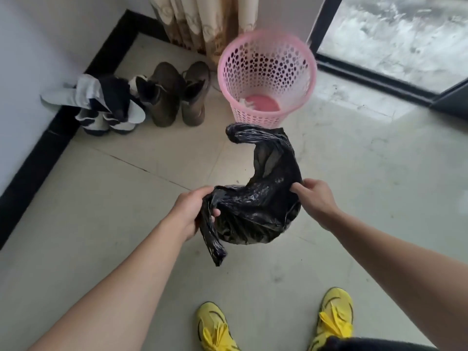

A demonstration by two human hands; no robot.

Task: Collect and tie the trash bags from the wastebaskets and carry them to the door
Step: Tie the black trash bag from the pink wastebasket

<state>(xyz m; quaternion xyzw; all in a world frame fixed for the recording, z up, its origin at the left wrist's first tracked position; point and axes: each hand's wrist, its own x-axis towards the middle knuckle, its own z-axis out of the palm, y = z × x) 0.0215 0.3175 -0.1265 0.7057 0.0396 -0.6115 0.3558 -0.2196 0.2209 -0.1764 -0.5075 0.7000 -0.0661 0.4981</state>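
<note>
I hold a black trash bag (255, 209) in the air above the tiled floor, between both hands. My left hand (193, 211) grips its left edge, and one handle strip hangs down below that hand. My right hand (315, 198) pinches the right edge. The other handle strip sticks up and curls to the left at the top. Behind the bag stands a pink perforated wastebasket (268, 79), with no bag in it and a white scrap on its bottom.
Brown boots (177, 95) and black-and-white shoes (106, 107) sit by the wall at the left. A curtain (197, 21) hangs behind the basket. A dark-framed glass door (395, 39) is at the right. My yellow shoes (276, 323) stand on the tiles below.
</note>
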